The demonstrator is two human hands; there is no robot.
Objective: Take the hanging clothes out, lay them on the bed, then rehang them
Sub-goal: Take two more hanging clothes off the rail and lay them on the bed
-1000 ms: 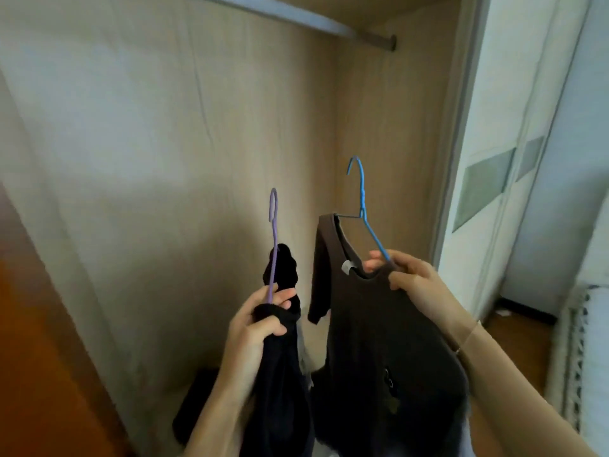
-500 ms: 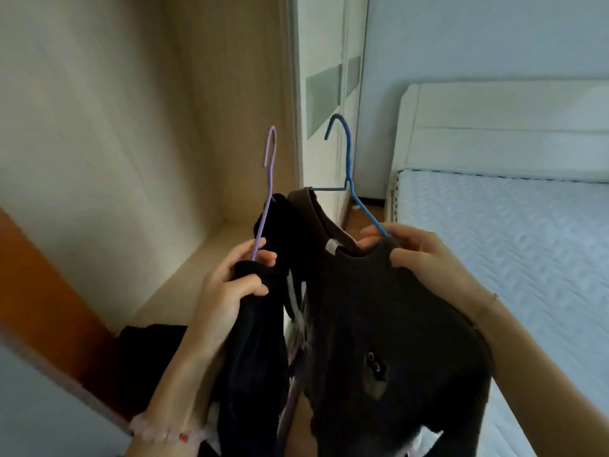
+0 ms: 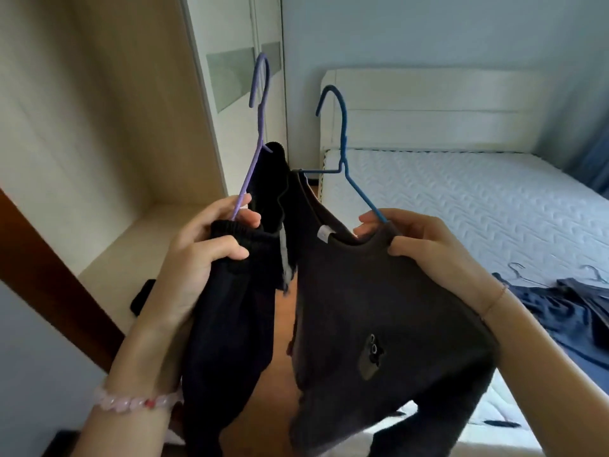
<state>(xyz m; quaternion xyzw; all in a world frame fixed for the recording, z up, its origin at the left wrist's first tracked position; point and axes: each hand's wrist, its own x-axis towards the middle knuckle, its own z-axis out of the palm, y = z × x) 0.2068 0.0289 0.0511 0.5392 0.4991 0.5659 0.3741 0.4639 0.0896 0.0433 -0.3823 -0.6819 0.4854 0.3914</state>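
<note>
My left hand (image 3: 197, 255) grips a black garment (image 3: 227, 328) together with its purple hanger (image 3: 255, 133), held upright in front of me. My right hand (image 3: 425, 245) holds the collar of a dark brown top (image 3: 379, 308) and the arm of its blue hanger (image 3: 342, 153). Both garments hang down between my arms. The bed (image 3: 461, 199) with a white quilted mattress lies to the right, behind the brown top. On it at the right edge lie dark blue clothes (image 3: 560, 311) with thin wire hangers (image 3: 517, 272).
The open wardrobe (image 3: 108, 127) stands at the left, its pale floor shelf bearing a small black item (image 3: 143, 296). A white sliding door (image 3: 230, 77) is beside it. The padded white headboard (image 3: 428, 107) backs the bed. A blue curtain (image 3: 590, 153) hangs far right.
My view has swung right from the wardrobe interior toward the bed. Both hands still hold the two hung garments, which have moved along with me.
</note>
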